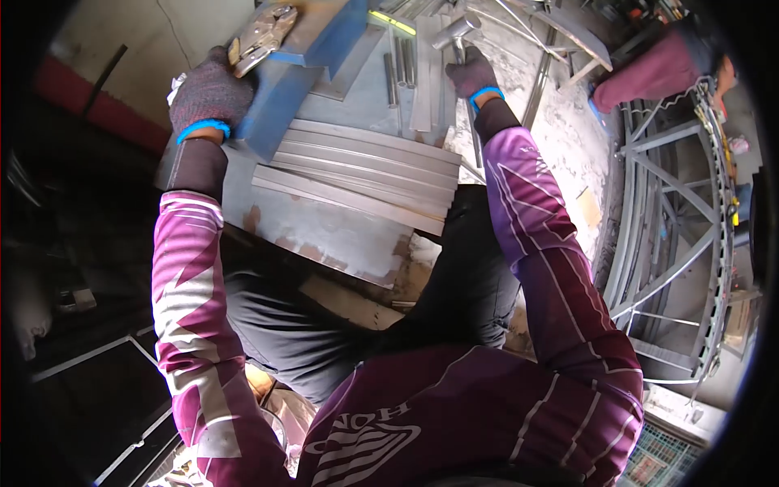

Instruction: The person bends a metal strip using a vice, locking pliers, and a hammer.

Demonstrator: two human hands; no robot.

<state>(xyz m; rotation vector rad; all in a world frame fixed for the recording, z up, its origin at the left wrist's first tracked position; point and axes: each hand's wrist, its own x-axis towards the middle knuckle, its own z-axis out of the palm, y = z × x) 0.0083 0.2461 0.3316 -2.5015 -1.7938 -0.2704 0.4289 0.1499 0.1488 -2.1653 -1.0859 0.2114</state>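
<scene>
My left hand [211, 97], in a dark knitted glove with a blue cuff, is closed at the handles of a pair of worn locking pliers [264, 36]. The pliers lie at the upper end of a blue folded metal piece [284, 101]; their jaws' contact with it is hard to make out. My right hand [473, 77], gloved alike, grips a hammer [456, 31] just below its metal head. Between my hands, several flat metal strips [365, 166] lie side by side on a grey metal plate [324, 235].
Short metal tubes [401, 65] and a yellow-green marker-like item [393, 22] lie beyond the strips. A curved metal truss frame [669, 219] stands at right, near another person's maroon-clothed limb [649, 77]. Loose metal bars [519, 28] lie at upper right.
</scene>
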